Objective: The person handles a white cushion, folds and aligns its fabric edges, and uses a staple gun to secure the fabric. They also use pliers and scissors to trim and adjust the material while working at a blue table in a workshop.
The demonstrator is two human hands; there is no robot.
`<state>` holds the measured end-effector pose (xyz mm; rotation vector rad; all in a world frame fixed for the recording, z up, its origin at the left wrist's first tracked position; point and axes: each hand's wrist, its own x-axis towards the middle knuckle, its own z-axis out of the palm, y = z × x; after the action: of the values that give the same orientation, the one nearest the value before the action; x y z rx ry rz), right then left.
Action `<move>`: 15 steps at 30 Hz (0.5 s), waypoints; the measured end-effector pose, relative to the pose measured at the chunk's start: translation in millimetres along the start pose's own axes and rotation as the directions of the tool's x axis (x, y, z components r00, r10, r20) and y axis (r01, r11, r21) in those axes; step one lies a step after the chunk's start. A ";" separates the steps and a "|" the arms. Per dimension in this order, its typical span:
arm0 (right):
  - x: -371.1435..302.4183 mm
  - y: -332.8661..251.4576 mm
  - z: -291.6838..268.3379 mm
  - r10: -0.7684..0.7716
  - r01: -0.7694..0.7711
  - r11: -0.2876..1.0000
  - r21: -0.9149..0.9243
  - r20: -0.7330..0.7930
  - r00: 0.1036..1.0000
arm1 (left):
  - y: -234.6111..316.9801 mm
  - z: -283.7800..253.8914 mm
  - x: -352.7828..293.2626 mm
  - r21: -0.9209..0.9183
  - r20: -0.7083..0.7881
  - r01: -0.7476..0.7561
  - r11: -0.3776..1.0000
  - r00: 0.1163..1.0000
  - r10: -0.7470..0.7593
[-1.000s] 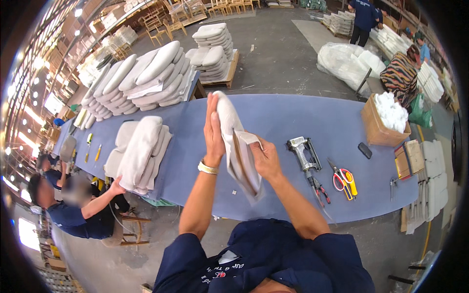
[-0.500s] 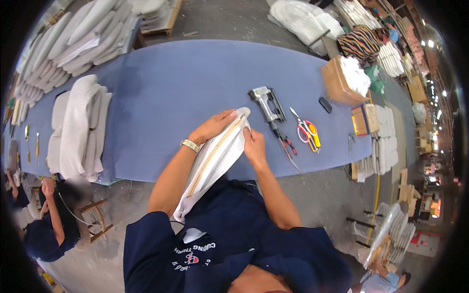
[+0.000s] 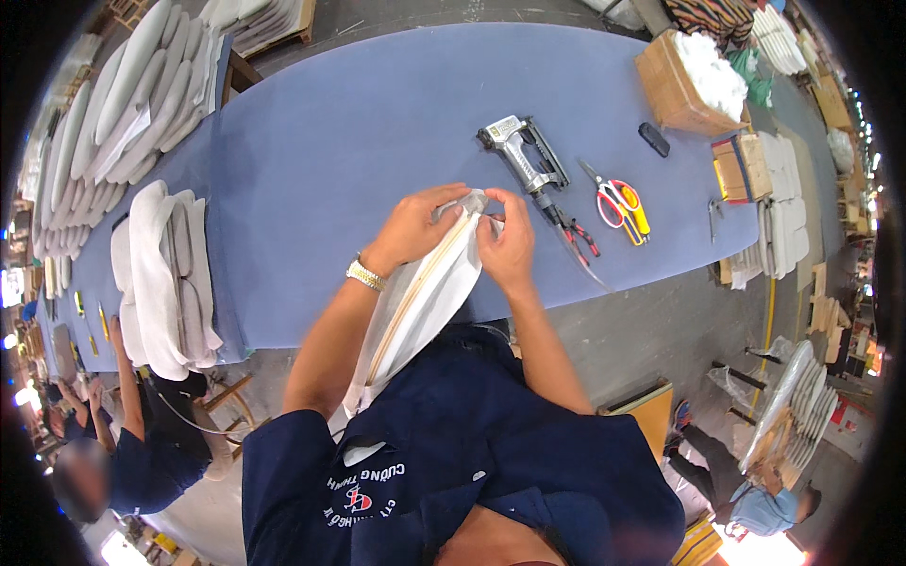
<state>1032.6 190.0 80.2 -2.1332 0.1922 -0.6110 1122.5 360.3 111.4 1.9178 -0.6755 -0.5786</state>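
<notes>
A long, pale fabric-covered piece (image 3: 429,307) with a light wooden strip along its underside slants from my chest to the near middle of the blue table (image 3: 359,132). My left hand (image 3: 412,231), with a metal watch band at the wrist, is closed on the left side of its far end. Opposite it, my right hand (image 3: 507,241) pinches the grey-white cloth at the tip, thumb and fingers bent round the edge. Just right of my hands lies a silver staple gun (image 3: 528,158) with a hose attached. Beyond it are scissors (image 3: 615,203) with red and white handles and a yellow-handled tool (image 3: 640,219).
A black oblong object (image 3: 653,140) lies near a cardboard box (image 3: 665,85) of white stuffing. Pale padded pieces (image 3: 165,278) are stacked at the table's left, with a larger pile (image 3: 142,94) behind. Co-workers (image 3: 156,453) are at lower left; another person (image 3: 755,500) is at lower right.
My right hand has moved up to the tip of the piece, its fingers now curled over the edge. My left hand has bent further over the end. The whole view has shifted.
</notes>
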 end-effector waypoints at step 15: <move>5.5 -4.4 6.1 0.310 -0.320 0.924 0.209 0.081 0.947 | 4.1 15.2 -8.0 0.231 0.036 -0.002 0.973 0.999 -0.007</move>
<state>1040.0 195.1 82.7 -1.8489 0.4144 -0.3741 1105.9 354.5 109.8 2.1279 -0.7929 -0.5579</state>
